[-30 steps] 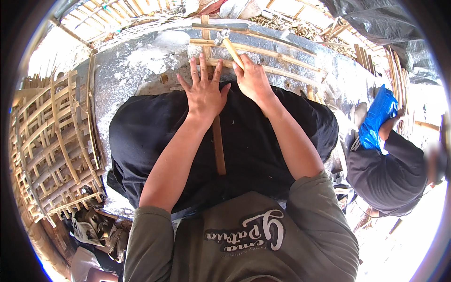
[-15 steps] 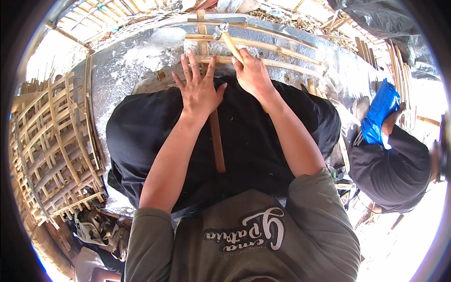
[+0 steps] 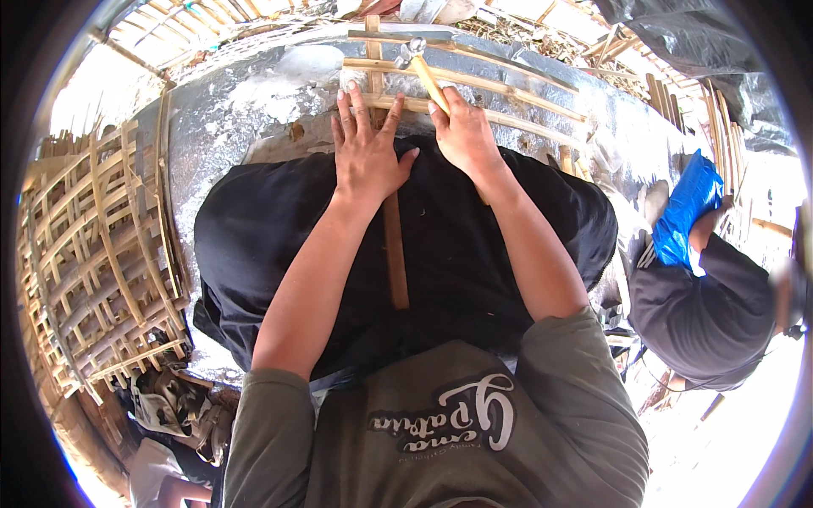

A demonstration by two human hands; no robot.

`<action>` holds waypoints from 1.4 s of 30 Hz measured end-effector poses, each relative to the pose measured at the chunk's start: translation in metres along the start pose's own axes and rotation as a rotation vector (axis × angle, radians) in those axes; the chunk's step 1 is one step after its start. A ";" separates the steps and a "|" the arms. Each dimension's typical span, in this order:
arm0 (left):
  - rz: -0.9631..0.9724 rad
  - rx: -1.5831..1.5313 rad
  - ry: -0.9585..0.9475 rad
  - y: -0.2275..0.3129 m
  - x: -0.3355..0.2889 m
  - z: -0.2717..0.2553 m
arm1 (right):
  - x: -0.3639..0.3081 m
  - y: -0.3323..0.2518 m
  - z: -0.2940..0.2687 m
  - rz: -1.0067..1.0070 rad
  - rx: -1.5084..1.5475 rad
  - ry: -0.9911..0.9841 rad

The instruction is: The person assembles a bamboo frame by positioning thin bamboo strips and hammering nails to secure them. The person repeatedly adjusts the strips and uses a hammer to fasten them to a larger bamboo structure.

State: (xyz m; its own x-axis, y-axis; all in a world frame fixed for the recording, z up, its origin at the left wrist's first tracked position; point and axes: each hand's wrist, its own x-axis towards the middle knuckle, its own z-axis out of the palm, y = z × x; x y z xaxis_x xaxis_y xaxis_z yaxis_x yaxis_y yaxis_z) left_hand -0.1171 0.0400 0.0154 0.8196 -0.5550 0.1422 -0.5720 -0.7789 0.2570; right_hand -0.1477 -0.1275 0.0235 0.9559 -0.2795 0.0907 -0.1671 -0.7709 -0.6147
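My right hand [image 3: 468, 140] grips the pale wooden handle of a hammer [image 3: 430, 82]. The metal hammer head is over the upper slats of a bamboo frame, though I cannot tell whether it touches them. Several thin bamboo cross slats [image 3: 500, 87] extend right from one long bamboo strip [image 3: 395, 254], which runs back toward me over my black-clad lap. My left hand [image 3: 370, 161] lies flat with its fingers stretched out at the nearest cross slat, covering part of the long strip. Nothing shows in its grasp.
A woven bamboo panel [image 3: 102, 254] stands on the left. Beyond my knees spreads a grey, white-stained surface [image 3: 229, 110]. On the right, another person in a dark shirt [image 3: 699, 305] has an arm at a blue plastic bag [image 3: 686, 207]. Bamboo scraps [image 3: 525, 46] lie at the back.
The bamboo frame, both hands and the hammer have shifted slightly right in the picture. My left fingers are closer together than before. The hammer stays in my right hand.
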 end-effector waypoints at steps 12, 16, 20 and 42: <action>-0.013 0.005 0.002 0.001 -0.001 -0.001 | -0.001 0.001 0.001 -0.035 0.039 0.046; -0.011 -0.001 0.005 0.001 -0.003 -0.001 | 0.000 0.004 0.002 -0.059 0.022 0.072; -0.003 0.004 0.007 0.001 -0.004 0.001 | -0.001 -0.001 -0.005 -0.002 0.022 0.050; -0.025 0.168 -0.050 0.008 -0.003 -0.005 | -0.001 -0.002 -0.003 -0.068 -0.020 -0.013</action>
State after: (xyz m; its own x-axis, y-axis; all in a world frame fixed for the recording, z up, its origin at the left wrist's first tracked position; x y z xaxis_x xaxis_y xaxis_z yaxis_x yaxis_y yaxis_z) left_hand -0.1240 0.0374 0.0214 0.8332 -0.5457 0.0888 -0.5525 -0.8280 0.0956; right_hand -0.1494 -0.1275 0.0270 0.9681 -0.2192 0.1213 -0.1068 -0.7991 -0.5916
